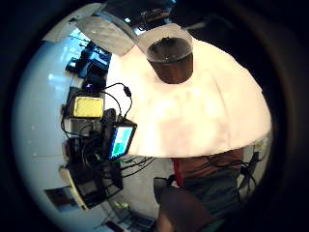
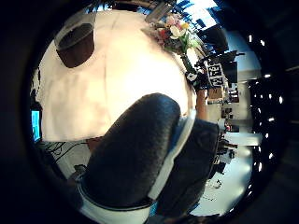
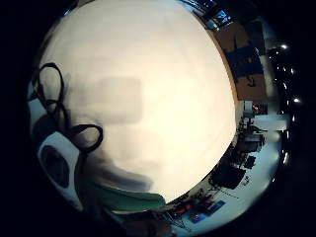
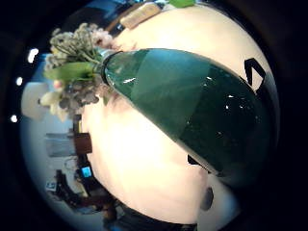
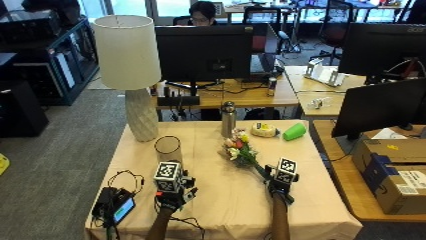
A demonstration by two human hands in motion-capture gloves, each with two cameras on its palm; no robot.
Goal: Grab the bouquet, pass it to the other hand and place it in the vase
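left hand (image 5: 172, 196) hovering over bench (image 5: 219, 200), fingers unreadable, free to receive | clear smoked-glass cylinder vase (image 5: 168, 148) standing behind it | right hand (image 5: 279, 186) gripping green-wrapped mixed-flower bouquet (image 5: 241, 152) by its stem, blooms tilted vaseward

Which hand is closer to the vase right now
Left. The left hand is just in front of the vase, holding nothing; the right hand is off across the table, gripping the bouquet.
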